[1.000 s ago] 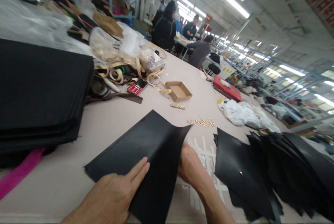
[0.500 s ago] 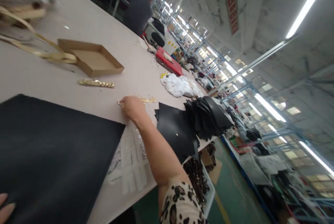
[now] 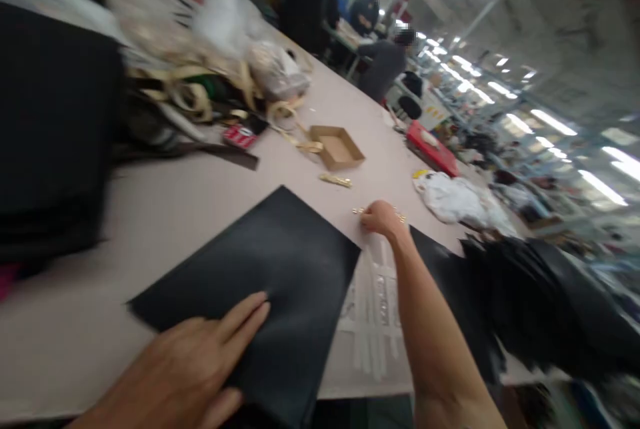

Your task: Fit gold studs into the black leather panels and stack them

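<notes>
My left hand (image 3: 195,362) lies on a black leather-like sheet (image 3: 295,249), index and middle fingers stretched out together and thumb apart. Just past the sheet's right corner, my right hand (image 3: 380,218) is pinched low over the table. Small gold metal pieces (image 3: 401,216) are scattered beside it, and a couple show right at its fingertips; the exact grip is blurred. Beyond lie a strip of gold pieces (image 3: 336,180) and a shallow cardboard tray (image 3: 345,159). Under my right forearm, clear plastic with white strips (image 3: 370,322) lies flat on the table.
Black sheets (image 3: 540,302) are piled at right, near the table edge. A white plastic bag (image 3: 445,196) and a red box (image 3: 431,149) stand farther back. At left are a black stack (image 3: 50,136), tape rolls (image 3: 193,99) and plastic-wrapped bundles (image 3: 280,69). People are at the far tables.
The view has swung left, bringing the left side of the table and more of my left hand into sight. My right hand stays near the gold pieces, still pinched.
</notes>
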Action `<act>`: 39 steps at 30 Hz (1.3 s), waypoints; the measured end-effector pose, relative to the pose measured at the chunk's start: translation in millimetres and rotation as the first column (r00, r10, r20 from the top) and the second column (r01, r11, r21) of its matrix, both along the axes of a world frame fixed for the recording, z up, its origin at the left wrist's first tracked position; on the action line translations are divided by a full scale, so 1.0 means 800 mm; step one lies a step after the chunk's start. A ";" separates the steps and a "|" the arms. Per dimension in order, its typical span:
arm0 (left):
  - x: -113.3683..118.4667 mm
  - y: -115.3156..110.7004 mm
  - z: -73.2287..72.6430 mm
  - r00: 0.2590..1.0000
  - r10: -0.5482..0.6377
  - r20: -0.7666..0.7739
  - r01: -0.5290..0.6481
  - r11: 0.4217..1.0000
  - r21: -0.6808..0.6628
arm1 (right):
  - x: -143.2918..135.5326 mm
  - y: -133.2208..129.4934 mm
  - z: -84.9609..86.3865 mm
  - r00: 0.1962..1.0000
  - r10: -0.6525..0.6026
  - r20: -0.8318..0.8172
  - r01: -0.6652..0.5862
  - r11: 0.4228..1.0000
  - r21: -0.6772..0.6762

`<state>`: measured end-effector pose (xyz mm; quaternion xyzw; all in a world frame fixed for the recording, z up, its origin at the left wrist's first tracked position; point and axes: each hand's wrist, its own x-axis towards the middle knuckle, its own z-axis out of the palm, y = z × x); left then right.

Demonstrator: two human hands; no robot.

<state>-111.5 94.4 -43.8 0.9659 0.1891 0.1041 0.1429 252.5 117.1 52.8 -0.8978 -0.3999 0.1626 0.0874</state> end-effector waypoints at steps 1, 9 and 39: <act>-0.007 0.001 0.009 0.998 -0.001 -0.067 0.002 1.000 0.016 | -0.003 -0.003 -0.006 1.000 0.026 -0.001 -0.026 0.999 0.033; -0.008 0.005 0.038 0.996 -0.080 -0.029 0.081 0.995 0.054 | -0.129 -0.068 -0.042 0.860 0.269 -0.434 -0.178 0.955 0.239; -0.015 0.003 0.021 0.993 -0.107 0.058 0.102 0.991 0.090 | -0.210 -0.023 -0.031 0.849 0.379 -0.368 -0.480 0.844 -0.239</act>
